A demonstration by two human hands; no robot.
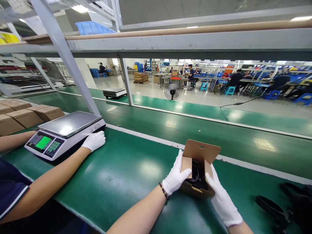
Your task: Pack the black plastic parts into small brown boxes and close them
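Note:
Between my two gloved hands is a small brown cardboard box (198, 191), its lid flap (201, 150) standing up and its top uncovered. Inside it lies a black object (195, 170) with a round, ring-like part; its kind is not clear. My left hand (175, 175) grips the box's left side, thumb over the side flap. On the opposite side my right hand (220, 195) presses against the right flap and wall. Both hands wear white gloves. The box is held over the green work surface (126, 182).
At the left, a co-worker's gloved hand (94, 141) rests beside a weighing scale (73, 125) with a lit green display. Closed brown boxes (26, 117) stand behind it. Black straps (273, 206) lie at the right. A metal shelf frame (156, 45) crosses above the bench.

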